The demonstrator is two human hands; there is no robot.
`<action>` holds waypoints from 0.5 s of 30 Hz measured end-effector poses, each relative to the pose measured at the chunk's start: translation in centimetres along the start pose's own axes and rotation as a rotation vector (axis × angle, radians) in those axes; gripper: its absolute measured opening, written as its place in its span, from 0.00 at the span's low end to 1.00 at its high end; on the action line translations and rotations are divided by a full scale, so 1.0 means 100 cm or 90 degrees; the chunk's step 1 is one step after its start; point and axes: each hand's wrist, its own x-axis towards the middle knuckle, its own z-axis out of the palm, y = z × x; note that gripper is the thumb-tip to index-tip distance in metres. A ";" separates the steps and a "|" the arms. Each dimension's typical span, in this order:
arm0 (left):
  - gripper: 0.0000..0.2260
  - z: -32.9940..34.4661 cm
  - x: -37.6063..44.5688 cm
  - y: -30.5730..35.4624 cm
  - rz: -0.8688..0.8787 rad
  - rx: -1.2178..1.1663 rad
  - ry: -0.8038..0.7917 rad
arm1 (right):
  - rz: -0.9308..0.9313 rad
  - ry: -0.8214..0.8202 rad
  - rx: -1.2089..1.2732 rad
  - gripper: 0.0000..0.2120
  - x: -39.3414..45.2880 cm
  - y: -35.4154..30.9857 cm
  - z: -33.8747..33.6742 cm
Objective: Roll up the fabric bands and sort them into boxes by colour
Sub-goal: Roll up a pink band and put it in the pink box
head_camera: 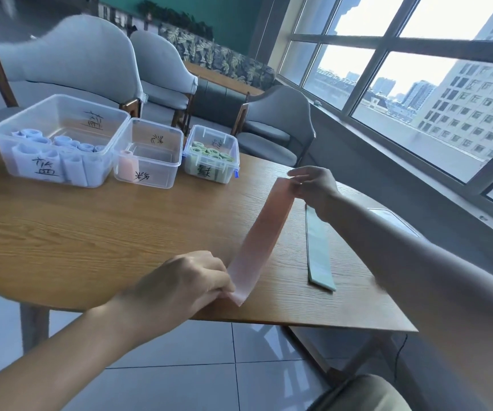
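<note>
A pink band is held stretched above the surface, each end pinched by left hand and right hand; unrolled. Blue, pink, green boxes hold rolls. A green band lies flat, pending.

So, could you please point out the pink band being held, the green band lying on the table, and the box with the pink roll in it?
pink band (264,229), head view, middle of the stretched strip.
green band (317,247), head view, middle of the flat strip.
middle box (162,173), head view, front wall.
</note>
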 end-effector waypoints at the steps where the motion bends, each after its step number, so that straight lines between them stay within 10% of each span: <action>1: 0.06 0.000 0.000 0.002 0.006 0.002 0.002 | -0.004 -0.001 0.015 0.14 0.001 -0.003 0.003; 15: 0.02 0.005 -0.011 0.015 -0.069 -0.036 -0.048 | -0.052 -0.091 0.053 0.14 0.000 -0.028 0.094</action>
